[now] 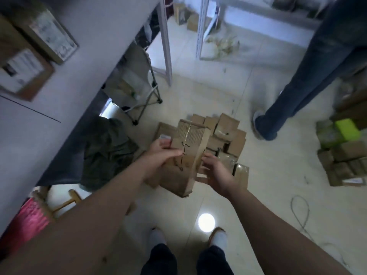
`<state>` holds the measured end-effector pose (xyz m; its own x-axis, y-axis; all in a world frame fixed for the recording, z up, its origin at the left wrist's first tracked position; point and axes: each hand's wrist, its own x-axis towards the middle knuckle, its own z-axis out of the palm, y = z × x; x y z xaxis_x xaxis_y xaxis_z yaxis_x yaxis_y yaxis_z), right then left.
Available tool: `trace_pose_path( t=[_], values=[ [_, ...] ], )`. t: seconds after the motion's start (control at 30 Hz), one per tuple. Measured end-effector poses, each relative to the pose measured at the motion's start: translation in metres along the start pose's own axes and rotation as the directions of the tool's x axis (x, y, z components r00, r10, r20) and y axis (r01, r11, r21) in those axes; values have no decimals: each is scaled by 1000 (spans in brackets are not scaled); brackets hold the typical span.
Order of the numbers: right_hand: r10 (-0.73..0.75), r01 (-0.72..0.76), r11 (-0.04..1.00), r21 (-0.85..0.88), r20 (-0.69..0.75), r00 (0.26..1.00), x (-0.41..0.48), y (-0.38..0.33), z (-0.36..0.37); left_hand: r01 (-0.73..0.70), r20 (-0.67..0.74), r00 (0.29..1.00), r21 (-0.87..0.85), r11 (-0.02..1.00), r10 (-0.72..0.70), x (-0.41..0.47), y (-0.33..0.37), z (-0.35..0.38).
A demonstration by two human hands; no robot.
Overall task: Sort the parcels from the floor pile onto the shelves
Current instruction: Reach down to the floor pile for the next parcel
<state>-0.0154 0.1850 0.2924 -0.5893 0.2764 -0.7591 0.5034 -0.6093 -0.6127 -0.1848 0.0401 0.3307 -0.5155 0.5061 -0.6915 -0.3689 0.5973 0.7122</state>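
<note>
btwn both hands (190, 161) — cardboard parcel (184, 155)

I read this as a parcel stockroom or sorting room. Landmark is the floor pile (224, 135): brown cardboard parcels heaped on a pale tiled floor (268, 185). Left of the pile is a white shelf (95, 56) with labelled boxes (25, 74) lying on it. Beyond the pile are white metal rack uprights (202, 26), with more cartons (188, 18) behind them. Right of the pile is a second carton stack (345, 155), some of it green. Beyond-left of the pile, a folding chair (135, 76) sits partly under the shelf.
</note>
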Motion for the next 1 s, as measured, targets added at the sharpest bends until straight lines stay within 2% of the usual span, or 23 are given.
trace_pose_path(
  t=[0.13,0.27,0.4,0.53,0.63,0.73,0.87,1.0],
  values=[
    [-43,44,998,-38,27,999,-62,-72,42,-84,82,993,28,996,82,-59,70,-46],
    [-123,128,978,-166,40,992,-119,-136,85,-143,101,985,40,989,138,-121,129,-85],
    [-223,211,949,-235,-27,974,-169,-202,124,-257,-102,962,-32,966,253,-178,183,-114],
    [-330,306,922,-238,-69,941,-208,-253,147,-354,-273,918,-244,903,286,-224,235,-132],
    [-365,359,908,-216,12,931,-235,-282,160,-406,-312,901,-368,836,300,-254,265,-143],
    [-389,413,885,-215,146,910,-263,-309,175,-431,-278,901,-487,759,333,-280,287,-147],
    [-490,529,836,-145,235,840,-295,-348,184,-490,-301,872,-513,705,387,-318,315,-143],
    [-552,607,782,-142,297,779,-322,-381,173,-557,-386,829,-503,661,405,-345,324,-137]
  ],
)
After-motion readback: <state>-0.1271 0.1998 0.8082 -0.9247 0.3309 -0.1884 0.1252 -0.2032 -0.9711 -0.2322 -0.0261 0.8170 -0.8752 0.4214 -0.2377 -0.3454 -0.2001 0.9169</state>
